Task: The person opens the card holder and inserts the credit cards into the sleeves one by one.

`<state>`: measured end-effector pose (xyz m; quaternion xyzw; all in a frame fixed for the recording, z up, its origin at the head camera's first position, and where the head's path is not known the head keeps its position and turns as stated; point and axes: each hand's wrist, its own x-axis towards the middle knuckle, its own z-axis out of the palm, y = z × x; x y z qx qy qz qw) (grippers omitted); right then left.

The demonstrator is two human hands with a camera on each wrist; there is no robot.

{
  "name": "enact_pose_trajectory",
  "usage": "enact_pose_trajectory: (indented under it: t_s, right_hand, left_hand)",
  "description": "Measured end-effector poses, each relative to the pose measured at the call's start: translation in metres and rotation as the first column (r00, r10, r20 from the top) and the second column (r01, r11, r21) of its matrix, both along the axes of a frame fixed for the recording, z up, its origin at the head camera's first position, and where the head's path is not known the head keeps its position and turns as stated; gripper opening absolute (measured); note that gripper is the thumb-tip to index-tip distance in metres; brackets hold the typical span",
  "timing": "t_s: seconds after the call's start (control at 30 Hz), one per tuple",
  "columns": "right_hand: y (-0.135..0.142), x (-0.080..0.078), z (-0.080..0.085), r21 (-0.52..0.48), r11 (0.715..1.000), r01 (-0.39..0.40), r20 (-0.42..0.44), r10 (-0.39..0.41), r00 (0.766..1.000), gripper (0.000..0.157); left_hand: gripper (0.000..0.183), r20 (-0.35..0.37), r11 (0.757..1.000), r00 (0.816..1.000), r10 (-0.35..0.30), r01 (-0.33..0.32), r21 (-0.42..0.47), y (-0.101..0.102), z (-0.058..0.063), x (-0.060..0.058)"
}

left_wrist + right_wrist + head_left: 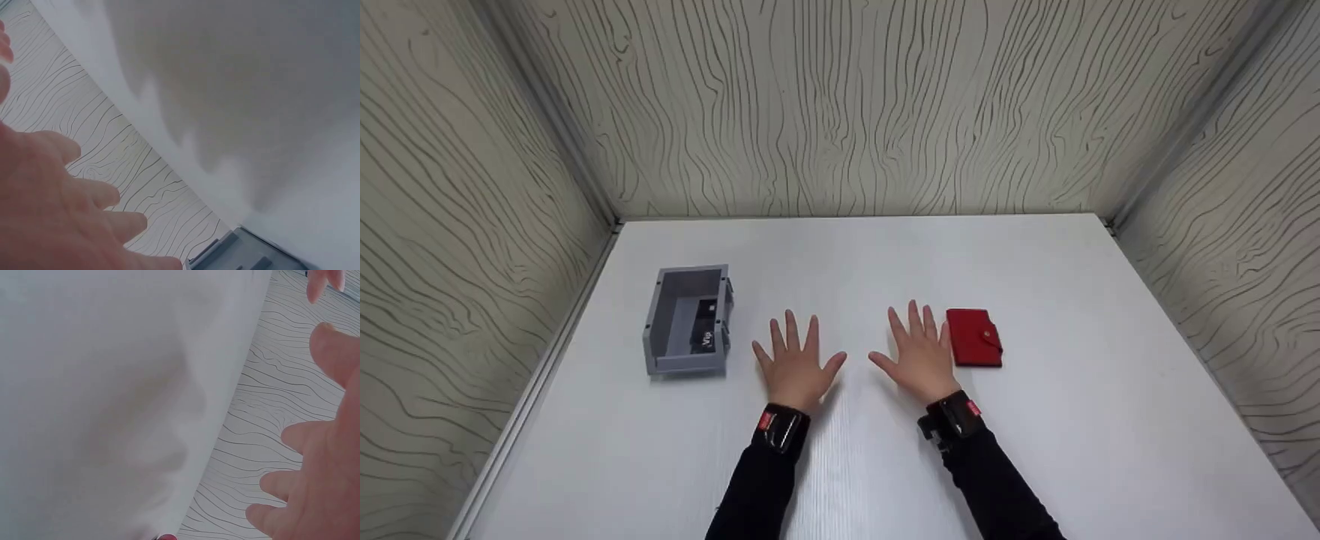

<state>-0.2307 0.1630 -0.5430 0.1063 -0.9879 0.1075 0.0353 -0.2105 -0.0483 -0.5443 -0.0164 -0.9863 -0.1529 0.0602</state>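
Note:
My left hand (795,373) is held palm down over the white table with its fingers spread, and it holds nothing. Left of it stands a grey plastic bin (684,365), a corner of which shows in the left wrist view. Inside the bin lies a dark card (703,328) with "Vip" on it. My right hand (922,361) also has straight, spread fingers and nothing in its grasp. Close to its little finger, on the right, lies a red card wallet (975,337) with a snap strap. Only a small red edge of the wallet appears in the right wrist view.
A white table (840,262) spreads under both hands. Wood-grain patterned panels (840,112) stand behind it and on both sides, with grey metal strips (544,112) at their corners. Black bands with devices sit on both wrists.

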Motion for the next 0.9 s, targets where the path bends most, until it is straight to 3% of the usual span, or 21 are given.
enact_pose_trajectory:
  t_s: [0.47,0.67,0.9]
  right_hand:
    - [0.018,0.008,0.003,-0.075,0.997,0.024,-0.017,-0.025,1.0,0.081]
    - [0.04,0.009,0.006,-0.106,0.992,0.072,-0.06,-0.078,0.995,0.081]
    - [0.078,0.007,0.005,-0.173,0.976,0.13,-0.137,-0.155,0.978,0.071]
  left_hand:
    - [0.081,0.034,0.999,0.999,-0.017,0.016,0.034,0.011,0.007,0.003]
    - [0.08,0.06,0.997,0.997,-0.039,0.035,0.064,0.024,0.011,0.001]
    - [0.075,0.032,0.987,0.996,-0.085,0.079,0.142,0.047,0.012,0.0]
